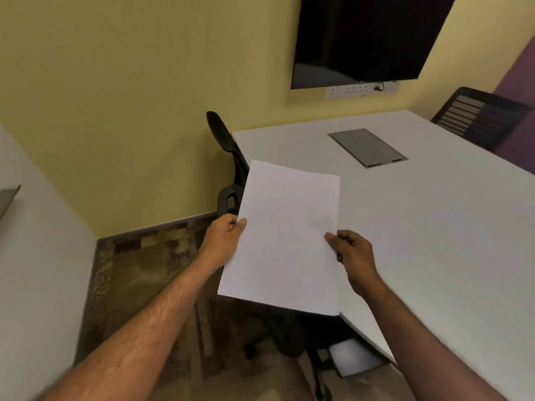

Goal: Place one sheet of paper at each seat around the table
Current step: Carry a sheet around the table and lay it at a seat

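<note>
White paper (285, 238) sits pinched in our left hand (224, 237) and right hand (351, 250), ready for the table (434, 227).

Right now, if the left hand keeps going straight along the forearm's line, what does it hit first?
Probably the black chair tucked at the table edge, just beyond the left hand holding the paper. Depth is unclear; it could pass over the armrest.

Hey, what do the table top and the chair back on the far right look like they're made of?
Table top: probably matte white laminate, since it looks smooth, even and free of glare. Chair back: likely black plastic, with light showing through horizontal slats, though mesh is possible.
</note>
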A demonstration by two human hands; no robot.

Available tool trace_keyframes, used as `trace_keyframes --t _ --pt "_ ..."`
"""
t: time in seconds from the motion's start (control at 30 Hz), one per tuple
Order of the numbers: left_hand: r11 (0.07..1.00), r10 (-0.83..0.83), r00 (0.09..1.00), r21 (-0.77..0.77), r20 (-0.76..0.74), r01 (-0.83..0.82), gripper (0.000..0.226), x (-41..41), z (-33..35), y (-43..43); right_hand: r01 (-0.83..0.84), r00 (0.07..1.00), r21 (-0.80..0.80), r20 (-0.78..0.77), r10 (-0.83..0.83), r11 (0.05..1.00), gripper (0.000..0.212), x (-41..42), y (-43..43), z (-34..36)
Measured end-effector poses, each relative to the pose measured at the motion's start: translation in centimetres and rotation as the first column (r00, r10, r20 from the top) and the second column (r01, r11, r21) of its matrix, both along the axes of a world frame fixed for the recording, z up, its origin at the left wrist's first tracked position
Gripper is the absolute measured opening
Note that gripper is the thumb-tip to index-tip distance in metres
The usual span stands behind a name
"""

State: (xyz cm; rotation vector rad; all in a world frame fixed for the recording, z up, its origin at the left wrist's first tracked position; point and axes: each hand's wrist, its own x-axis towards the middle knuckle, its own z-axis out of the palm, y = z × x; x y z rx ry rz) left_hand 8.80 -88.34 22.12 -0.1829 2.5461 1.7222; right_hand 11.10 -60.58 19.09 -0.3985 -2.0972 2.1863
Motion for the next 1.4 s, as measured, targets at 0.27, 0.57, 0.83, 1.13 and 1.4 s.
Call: trace_keyframes --t 0.27,0.57,0.83,1.13,1.4 --pt "0.990 -0.137 0.991 0.042 0.008 0.137 0.022 -5.8 1.0 -5.6 0.153 0.988 -0.013 0.000 -0.153 0.988 0.006 -0.1 -6.7 1.6" --pt "0.959 -0.281 0.960 0.049 0.019 0.280 0.021 -17.9 0.8 -8.7 0.248 0.968 -0.018 -0.017 -0.249 0.969 0.008 -8.8 -10.8 0.7" --pt "0.943 -0.331 0.942 0.059 0.053 0.328 0.020 -28.3 0.9 -9.7 0.343 0.939 -0.035 -0.002 -0.343 0.939 0.009 -17.2 -13.1 1.2" --pt "0.866 -0.499 0.865 0.052 0.057 0.497 0.033 -40.3 -0.4 -9.7 0.521 0.853 -0.038 0.030 -0.520 0.853 0.008 -24.6 -16.1 -0.1" --pt "0.748 -0.664 0.747 0.031 0.038 0.663 0.039 -51.3 -0.1 -10.4 0.676 0.737 -0.068 0.056 -0.674 0.733 0.007 -31.6 -21.2 -0.5"
